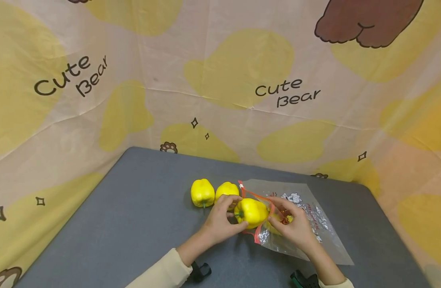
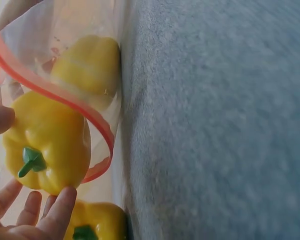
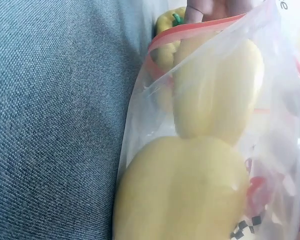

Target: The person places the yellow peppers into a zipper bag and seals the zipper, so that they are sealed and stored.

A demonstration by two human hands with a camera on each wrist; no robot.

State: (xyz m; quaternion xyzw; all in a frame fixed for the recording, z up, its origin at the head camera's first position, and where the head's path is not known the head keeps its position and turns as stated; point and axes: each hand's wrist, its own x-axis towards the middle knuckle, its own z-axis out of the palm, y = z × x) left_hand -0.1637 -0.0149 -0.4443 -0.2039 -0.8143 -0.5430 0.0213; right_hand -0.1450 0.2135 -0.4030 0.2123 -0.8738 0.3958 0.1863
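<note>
My left hand (image 1: pixel 222 224) grips a yellow bell pepper (image 1: pixel 252 213) between thumb and fingers, its green stem facing left. That pepper sits partly inside the mouth of a clear zip bag (image 1: pixel 328 244) with a red-orange rim. With thumb and fingers, my right hand (image 1: pixel 296 228) pinches the bag near its opening. Deeper inside lies another yellow pepper (image 2: pixel 87 65), seen through the plastic in both wrist views. Two more yellow peppers, one at the left (image 1: pixel 202 193) and one (image 1: pixel 226 190) partly behind my left hand, rest on the table.
The grey table (image 1: pixel 134 216) carries the bag, which lies flat toward the right. A patterned cloth (image 1: pixel 220 80) hangs behind and along the sides. Dark wrist-worn devices (image 1: pixel 200 272) show below the forearms.
</note>
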